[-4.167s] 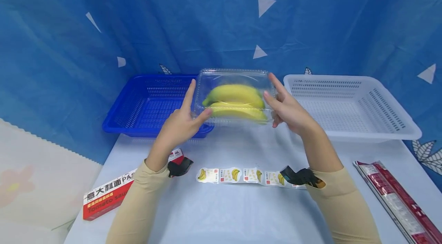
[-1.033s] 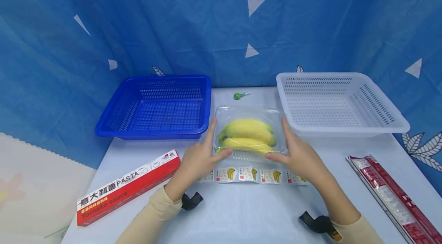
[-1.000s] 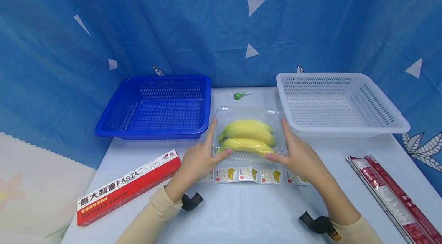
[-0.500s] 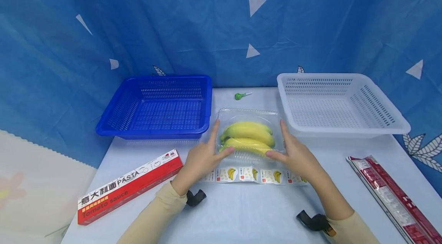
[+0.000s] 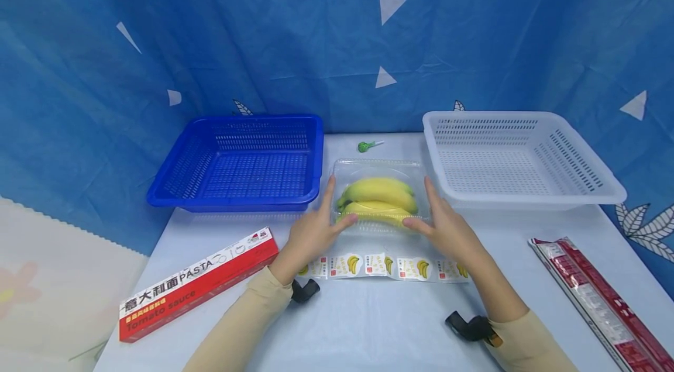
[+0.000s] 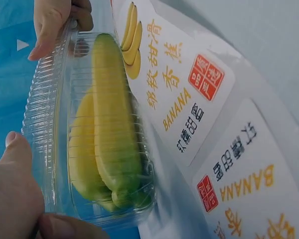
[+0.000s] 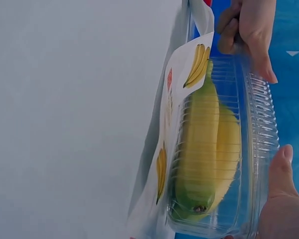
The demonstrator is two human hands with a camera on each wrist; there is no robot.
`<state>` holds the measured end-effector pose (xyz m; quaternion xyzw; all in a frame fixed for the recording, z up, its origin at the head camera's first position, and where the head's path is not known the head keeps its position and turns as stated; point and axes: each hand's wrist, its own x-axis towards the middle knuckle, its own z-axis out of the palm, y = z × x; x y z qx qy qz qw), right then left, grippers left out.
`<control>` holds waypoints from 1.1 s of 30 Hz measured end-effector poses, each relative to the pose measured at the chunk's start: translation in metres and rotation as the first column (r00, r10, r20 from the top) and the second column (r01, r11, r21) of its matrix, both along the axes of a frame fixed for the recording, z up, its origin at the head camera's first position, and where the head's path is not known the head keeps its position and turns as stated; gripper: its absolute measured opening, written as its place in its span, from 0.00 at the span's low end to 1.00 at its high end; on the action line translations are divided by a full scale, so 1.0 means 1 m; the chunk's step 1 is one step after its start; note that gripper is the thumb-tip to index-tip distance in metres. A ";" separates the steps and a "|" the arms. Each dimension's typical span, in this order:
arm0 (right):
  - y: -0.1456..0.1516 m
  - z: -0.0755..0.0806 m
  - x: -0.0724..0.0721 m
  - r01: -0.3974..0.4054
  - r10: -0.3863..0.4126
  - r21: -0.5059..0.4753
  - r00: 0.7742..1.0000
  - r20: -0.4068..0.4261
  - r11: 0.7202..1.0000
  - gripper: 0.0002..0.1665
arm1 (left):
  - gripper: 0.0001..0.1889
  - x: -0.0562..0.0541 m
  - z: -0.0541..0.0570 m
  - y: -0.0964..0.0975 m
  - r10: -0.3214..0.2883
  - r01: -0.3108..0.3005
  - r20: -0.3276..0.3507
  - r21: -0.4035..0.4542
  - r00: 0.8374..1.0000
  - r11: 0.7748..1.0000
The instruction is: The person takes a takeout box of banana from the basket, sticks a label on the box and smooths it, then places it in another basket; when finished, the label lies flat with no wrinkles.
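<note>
Both hands hold a clear plastic clamshell box by its sides. Its lid is down over two yellow bananas with greenish ends. At the left end my left hand grips the box, thumb along the near rim. My right hand does the same at the right end. The left wrist view shows the right hand's fingers curled below the rim of the box. A strip of banana labels lies just in front of the box; in the right wrist view it partly overlaps the bananas.
A blue basket stands behind at left, a white basket at right. Between them lies a green lollipop. A red-and-white pasta box is front left; long red packets lie front right. A blue curtain hangs behind.
The box was held up higher seconds ago, hiding the lollipop, then came down near the table. Over the last half second it shifts slightly away from the label strip, both hands with it.
</note>
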<state>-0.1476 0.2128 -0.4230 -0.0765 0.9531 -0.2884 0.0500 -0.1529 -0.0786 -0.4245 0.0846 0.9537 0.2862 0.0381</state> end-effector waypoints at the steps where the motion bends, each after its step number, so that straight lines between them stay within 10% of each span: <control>1: 0.000 -0.001 -0.001 0.002 -0.002 0.003 1.000 -0.006 1.000 0.65 | 0.53 -0.001 -0.001 0.000 0.003 -0.003 0.001 0.002 1.000 1.000; 21: -0.013 0.007 0.004 0.085 -0.040 0.265 0.985 -0.169 0.960 0.63 | 0.50 0.000 0.010 0.012 0.091 -0.107 -0.081 -0.213 0.993 0.971; 33: -0.017 0.004 -0.001 0.122 -0.086 0.214 0.982 -0.170 0.969 0.59 | 0.45 -0.001 0.003 0.020 0.095 -0.121 -0.137 -0.188 0.986 0.975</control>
